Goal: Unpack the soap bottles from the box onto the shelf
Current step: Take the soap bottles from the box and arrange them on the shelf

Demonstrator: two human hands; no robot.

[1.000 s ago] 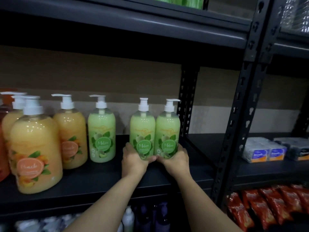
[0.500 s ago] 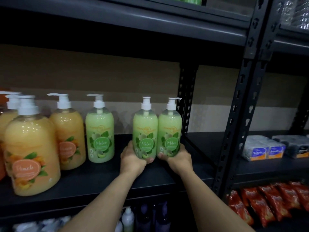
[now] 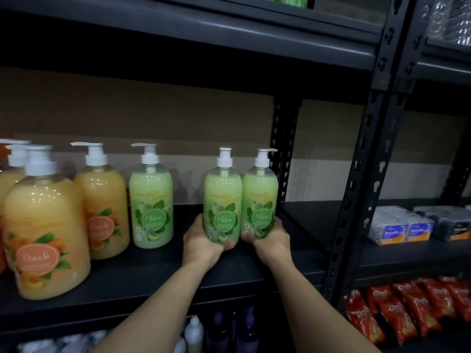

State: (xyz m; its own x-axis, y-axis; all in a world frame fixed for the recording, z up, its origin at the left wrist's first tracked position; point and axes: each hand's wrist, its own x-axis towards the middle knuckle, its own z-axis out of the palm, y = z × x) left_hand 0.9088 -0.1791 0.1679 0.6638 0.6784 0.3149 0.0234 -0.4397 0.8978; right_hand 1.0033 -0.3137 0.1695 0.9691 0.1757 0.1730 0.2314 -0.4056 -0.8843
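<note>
Placement step: gripping one Melon soap bottle (image 3: 222,200) in left hand (image 3: 204,242), its twin (image 3: 260,197) at 3 o'clock in right hand (image 3: 274,239), at shelf (image 3: 158,273); next, likely release both upright.

Left hand (image 3: 201,242) and right hand (image 3: 273,238) edge the two melon bottles (image 3: 223,200) rightward, farther from the lone melon bottle (image 3: 151,200).

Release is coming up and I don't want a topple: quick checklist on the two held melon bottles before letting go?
1. Grip of left hand on left held bottle, low down: ok.
2. Grip of right hand on right held bottle, low down: ok.
3. Both upright, labels facing out: ok.
4. Bases seated on shelf: cannot tell, the hands hide them.
5. Gap to standing melon bottle: ok.
6. Right held bottle clear of rear post: cannot tell.
</note>
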